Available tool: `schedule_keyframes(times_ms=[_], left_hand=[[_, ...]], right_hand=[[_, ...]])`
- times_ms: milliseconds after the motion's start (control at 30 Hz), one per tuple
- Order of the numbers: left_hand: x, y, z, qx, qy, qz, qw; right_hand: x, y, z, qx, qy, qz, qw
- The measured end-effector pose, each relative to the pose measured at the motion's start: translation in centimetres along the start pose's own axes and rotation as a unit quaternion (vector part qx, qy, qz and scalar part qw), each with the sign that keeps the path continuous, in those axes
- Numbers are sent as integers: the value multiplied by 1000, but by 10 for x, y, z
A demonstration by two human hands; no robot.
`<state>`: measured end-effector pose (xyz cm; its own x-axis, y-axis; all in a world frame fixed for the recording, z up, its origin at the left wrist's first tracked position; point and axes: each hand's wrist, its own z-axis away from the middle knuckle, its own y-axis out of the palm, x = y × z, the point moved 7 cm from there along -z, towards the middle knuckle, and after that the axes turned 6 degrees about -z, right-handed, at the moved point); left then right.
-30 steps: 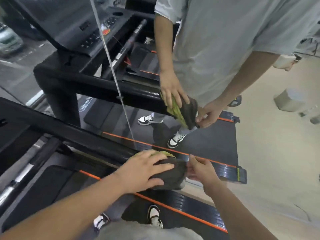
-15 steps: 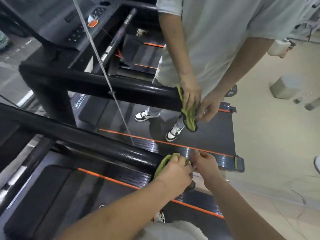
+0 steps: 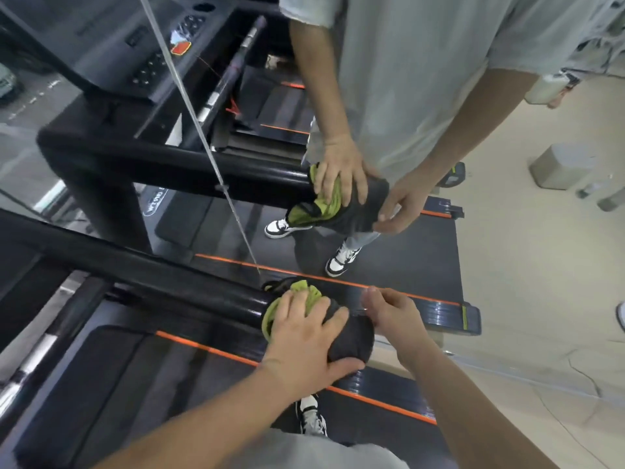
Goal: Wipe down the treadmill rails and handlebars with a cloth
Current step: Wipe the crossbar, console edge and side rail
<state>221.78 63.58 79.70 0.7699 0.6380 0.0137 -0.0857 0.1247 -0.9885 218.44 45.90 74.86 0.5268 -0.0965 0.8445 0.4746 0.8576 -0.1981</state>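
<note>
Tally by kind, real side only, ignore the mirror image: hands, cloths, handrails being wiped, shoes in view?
Hands: 2, left hand and right hand
Cloths: 1, green and dark grey cloth
Handrails: 1, glossy black tubular handrail
Shoes: 1, white and black shoe
Total: 5

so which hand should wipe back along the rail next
Left, probably: the left hand wraps the cloth on the end of the rail, thumb underneath, so it can slide along. The right hand only holds the cloth's outer edge, beyond the rail.
</note>
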Motion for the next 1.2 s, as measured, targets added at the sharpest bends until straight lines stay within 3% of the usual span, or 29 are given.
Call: schedule_keyframes(times_ms=[100,233,333,433,600,633,667,733,767,833,933,1033,1133,1200], left_hand=[[-14,-6,-8,8,16,-5,1000],[22,-19,14,-98,44,80,991],[74,-23,39,-159,-68,114,978],[93,-25,43,-158,-150,145,965],[76,-14,32,-84,-261,287,918],[74,-13,33,-78,-273,340,897],[76,-12,35,-81,-293,422,854],[81,-8,39,-68,-348,576,736],[83,-10,41,-62,-366,614,696],[89,-17,44,-66,-377,659,648],[109,-39,56,-118,-388,668,624],[137,-80,70,-209,-395,690,569],[158,-137,80,-300,-346,697,552],[158,-173,82,-331,-285,685,583]], right_hand=[[3,9,2,40,4,6,999],[12,22,15,109,-22,30,993],[25,25,23,70,-88,171,979],[44,34,27,18,-138,313,939],[59,55,20,73,-35,305,949],[62,61,20,95,-21,302,948],[65,67,19,114,-9,300,947],[69,75,18,146,2,270,952],[71,79,18,161,-2,244,956],[76,83,20,178,-21,193,965],[81,91,26,207,-22,36,977],[99,114,39,261,30,-146,954],[122,147,58,331,-3,-122,936],[127,157,57,302,-58,-7,952]])
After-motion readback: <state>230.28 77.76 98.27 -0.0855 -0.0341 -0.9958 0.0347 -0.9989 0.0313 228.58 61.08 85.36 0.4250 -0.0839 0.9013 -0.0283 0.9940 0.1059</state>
